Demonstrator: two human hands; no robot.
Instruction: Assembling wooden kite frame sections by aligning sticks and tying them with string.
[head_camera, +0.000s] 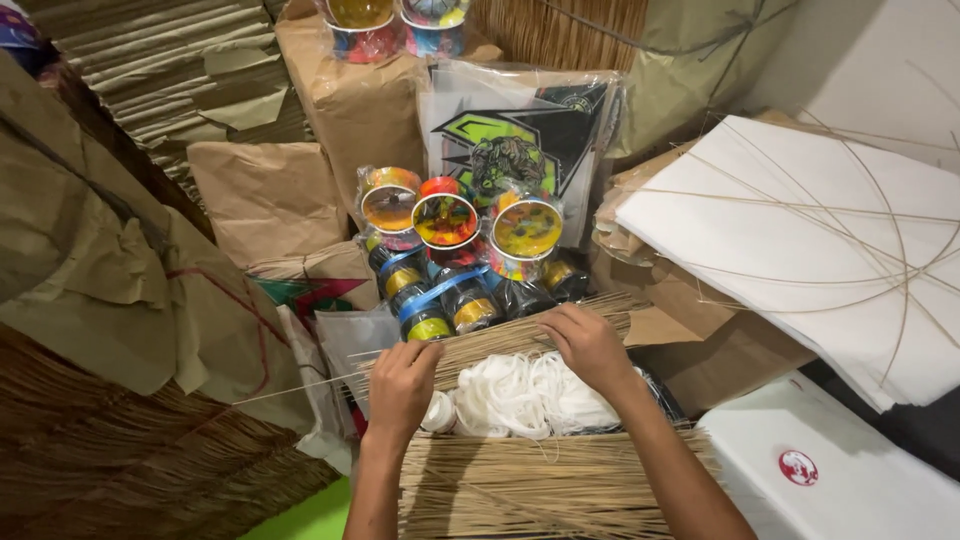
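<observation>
My left hand (402, 385) and my right hand (590, 345) rest on a bundle of thin bamboo sticks (500, 340) that lies across in front of me. The left hand's fingers curl over the bundle's left end; the right hand presses on its upper right part. A heap of white thread (525, 395) lies between my forearms. A second layer of sticks (530, 485) spreads below it. Whether either hand actually grips sticks is unclear.
Colourful spools of string (445, 220) wrapped in plastic stand behind the sticks, with dark spools (440, 305) below. A packaged kite (510, 150) leans behind. White paper kites with bamboo frames (800, 240) lie right. Brown paper parcels (265, 200) pile left. A white box (830, 475) sits lower right.
</observation>
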